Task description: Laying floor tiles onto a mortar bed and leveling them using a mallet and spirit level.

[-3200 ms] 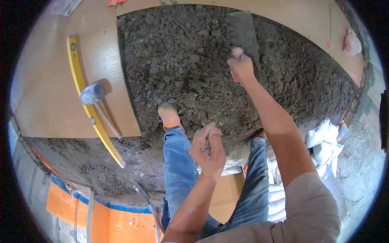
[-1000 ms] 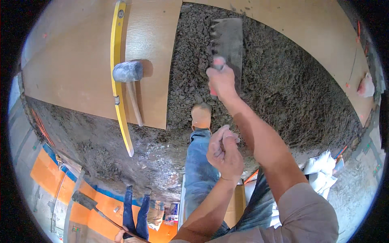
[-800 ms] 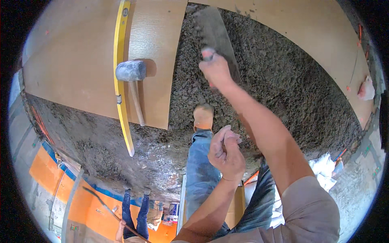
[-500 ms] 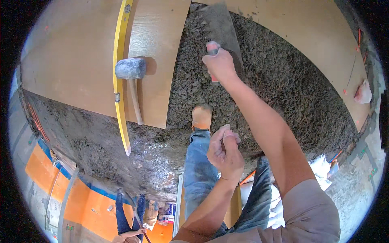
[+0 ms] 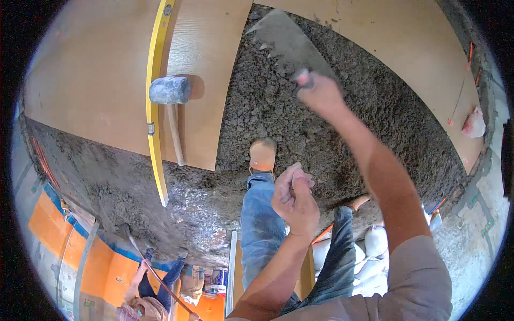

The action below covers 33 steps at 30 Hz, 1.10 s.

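My right hand (image 5: 324, 97) grips the reddish handle of a flat trowel (image 5: 292, 45). The trowel's broad grey blade, smeared along its left side, points up and left over a bed of dark, crumbly mortar (image 5: 385, 128). My left hand (image 5: 295, 200) hovers low over the bed's near part, apart from the trowel. Its fingers are curled in toward the thumb, and I see nothing in them. On the tan tile (image 5: 96, 80) at left lie a rubber mallet (image 5: 170, 90) with a wooden handle and a long yellow spirit level (image 5: 153, 69).
Another tan tile (image 5: 417, 40) borders the mortar at the far right, with a small pale bag (image 5: 474, 123) on it. My orange-toed shoe (image 5: 262, 155) stands in the mortar. White sacks (image 5: 372, 262) lie behind my legs. At lower left, another person (image 5: 144, 299) holds a long-handled tool.
My right hand has moved right and slightly nearer with the trowel, whose blade now slants further left. My left hand stays almost in place. The other person has bent over, bringing the long-handled tool into fuller view.
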### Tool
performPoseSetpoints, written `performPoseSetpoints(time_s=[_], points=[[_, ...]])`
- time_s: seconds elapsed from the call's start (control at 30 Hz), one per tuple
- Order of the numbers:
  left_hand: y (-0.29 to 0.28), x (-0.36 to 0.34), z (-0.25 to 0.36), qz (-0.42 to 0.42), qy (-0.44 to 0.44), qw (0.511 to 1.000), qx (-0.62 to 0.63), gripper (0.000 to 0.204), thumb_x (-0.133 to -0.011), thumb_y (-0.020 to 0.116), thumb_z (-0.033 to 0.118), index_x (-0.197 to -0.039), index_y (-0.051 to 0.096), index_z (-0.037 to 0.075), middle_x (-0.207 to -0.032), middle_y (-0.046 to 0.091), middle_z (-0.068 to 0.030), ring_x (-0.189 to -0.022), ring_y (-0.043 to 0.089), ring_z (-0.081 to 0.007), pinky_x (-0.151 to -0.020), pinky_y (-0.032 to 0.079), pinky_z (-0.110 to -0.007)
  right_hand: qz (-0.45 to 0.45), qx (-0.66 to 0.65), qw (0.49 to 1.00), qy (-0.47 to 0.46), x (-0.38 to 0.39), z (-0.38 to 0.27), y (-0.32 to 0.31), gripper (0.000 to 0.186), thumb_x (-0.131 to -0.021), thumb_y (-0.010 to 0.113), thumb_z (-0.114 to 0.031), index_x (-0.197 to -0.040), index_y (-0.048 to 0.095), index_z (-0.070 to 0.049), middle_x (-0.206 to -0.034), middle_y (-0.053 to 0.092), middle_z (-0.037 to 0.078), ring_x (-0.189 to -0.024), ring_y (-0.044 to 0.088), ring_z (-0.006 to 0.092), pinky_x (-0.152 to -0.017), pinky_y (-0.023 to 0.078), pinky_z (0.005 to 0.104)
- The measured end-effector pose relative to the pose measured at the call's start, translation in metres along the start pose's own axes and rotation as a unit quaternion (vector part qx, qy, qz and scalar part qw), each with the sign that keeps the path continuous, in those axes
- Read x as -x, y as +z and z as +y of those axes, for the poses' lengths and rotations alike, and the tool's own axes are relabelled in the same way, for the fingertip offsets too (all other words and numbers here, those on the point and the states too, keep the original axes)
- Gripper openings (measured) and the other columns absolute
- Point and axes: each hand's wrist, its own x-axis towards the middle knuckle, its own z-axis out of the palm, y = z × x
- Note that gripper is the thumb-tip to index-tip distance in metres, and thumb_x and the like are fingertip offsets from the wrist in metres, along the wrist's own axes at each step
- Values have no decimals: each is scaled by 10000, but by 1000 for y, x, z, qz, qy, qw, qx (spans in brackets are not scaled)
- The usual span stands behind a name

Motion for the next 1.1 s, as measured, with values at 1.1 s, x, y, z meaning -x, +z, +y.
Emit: performPoseSetpoints(time_s=[1.1], points=[[28,13,-13,-41,-31,999,-2,192,-952,577,140,-1078,631,5,-845,644,-62,-673,577,-76,-597,465,-205,-253,-130,940,190,-1,169,-189,306,-759,667,-162,-1053,642,-81,-862,615,45,-732,582,163,-662,493,320]])
